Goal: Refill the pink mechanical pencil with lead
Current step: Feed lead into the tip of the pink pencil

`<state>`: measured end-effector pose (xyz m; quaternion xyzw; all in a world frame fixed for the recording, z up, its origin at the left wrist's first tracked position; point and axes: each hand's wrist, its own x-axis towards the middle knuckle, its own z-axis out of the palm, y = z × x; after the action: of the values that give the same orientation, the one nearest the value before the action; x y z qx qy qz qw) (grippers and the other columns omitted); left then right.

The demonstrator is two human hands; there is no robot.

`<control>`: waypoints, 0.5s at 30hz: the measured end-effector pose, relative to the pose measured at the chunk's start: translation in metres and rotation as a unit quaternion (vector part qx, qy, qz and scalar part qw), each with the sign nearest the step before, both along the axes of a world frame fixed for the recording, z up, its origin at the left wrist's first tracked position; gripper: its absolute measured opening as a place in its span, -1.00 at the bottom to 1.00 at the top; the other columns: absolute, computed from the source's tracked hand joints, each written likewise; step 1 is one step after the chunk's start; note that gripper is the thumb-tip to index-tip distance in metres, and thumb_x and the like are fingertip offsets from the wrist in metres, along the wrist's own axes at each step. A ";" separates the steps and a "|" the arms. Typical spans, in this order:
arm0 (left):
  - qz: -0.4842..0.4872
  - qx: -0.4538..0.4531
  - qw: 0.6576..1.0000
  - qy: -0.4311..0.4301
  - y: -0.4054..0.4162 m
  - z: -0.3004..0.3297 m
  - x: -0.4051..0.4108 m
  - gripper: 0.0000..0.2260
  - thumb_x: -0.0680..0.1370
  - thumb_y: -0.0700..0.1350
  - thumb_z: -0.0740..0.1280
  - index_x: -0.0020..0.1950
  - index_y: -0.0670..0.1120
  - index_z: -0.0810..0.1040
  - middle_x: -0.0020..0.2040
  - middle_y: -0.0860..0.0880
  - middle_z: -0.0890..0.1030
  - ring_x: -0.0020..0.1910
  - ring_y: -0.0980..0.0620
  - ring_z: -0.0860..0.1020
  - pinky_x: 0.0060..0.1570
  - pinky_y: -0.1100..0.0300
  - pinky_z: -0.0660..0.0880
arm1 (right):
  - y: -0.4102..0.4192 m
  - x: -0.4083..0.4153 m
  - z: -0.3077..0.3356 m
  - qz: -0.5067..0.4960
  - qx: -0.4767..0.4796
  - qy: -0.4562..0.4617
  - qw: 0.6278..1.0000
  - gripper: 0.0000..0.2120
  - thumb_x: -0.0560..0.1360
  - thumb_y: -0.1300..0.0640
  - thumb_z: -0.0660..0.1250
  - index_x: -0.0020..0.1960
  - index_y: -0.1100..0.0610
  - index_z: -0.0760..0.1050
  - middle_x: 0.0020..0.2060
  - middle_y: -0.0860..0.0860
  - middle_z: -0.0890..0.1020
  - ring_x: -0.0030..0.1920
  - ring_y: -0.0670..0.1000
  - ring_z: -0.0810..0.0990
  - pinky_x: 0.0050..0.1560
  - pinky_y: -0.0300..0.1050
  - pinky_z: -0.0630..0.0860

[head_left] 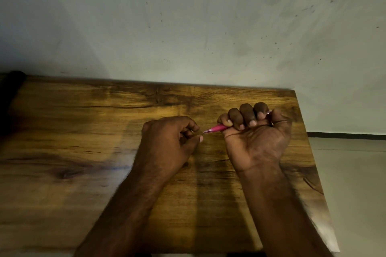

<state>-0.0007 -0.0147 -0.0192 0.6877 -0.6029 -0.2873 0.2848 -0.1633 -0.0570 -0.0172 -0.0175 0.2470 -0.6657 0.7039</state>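
Right hand [253, 129] fists pink pencil [215, 128] — left hand [169, 142] at tip.

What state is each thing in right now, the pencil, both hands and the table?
Pink mechanical pencil: gripped in a fist, tip pointing left.
Right hand: palm up, fingers curled round the pencil.
Left hand: thumb and forefinger pinched together at the pencil tip; lead too thin to see.
Wooden table: under both hands.

wall [188, 27] blocks beyond the bare table [83, 131].

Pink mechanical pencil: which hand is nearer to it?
Right. The right hand is fisted around the pink mechanical pencil; the left hand sits just left of its tip, fingertips pinched, contact unclear.
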 end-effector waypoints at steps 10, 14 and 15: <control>-0.001 -0.001 1.000 0.002 0.000 0.000 0.000 -0.85 0.44 0.09 0.54 -0.02 0.16 0.69 -0.26 0.26 0.62 -0.17 0.29 0.58 0.12 -0.16 0.56 | -0.003 0.005 0.000 0.031 -0.018 0.014 0.999 -0.68 0.67 -0.02 0.07 -0.08 0.10 0.51 -0.27 0.04 0.47 -0.29 0.01 0.42 -0.12 -0.02 0.41; 0.000 -0.001 1.000 -0.001 0.000 -0.001 0.001 -0.85 0.44 0.10 0.53 -0.01 0.16 0.69 -0.27 0.26 0.61 -0.19 0.30 0.58 0.12 -0.16 0.56 | -0.003 0.006 0.001 0.032 -0.036 0.019 0.999 -0.73 0.69 -0.07 0.11 -0.03 0.05 0.48 -0.29 0.03 0.45 -0.33 -0.01 0.38 -0.18 -0.07 0.40; -0.001 0.000 1.000 -0.004 0.000 -0.001 0.001 -0.85 0.44 0.11 0.53 -0.01 0.17 0.68 -0.27 0.26 0.61 -0.19 0.30 0.57 0.12 -0.16 0.56 | -0.002 0.006 0.001 0.037 -0.036 0.013 0.999 -0.69 0.67 -0.13 0.11 -0.03 0.06 0.49 -0.33 0.02 0.42 -0.35 -0.01 0.34 -0.21 -0.08 0.37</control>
<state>0.0006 -0.0149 -0.0203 0.6883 -0.6044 -0.2851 0.2822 -0.1570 -0.0595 -0.0158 -0.0609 0.2311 -0.6478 0.7233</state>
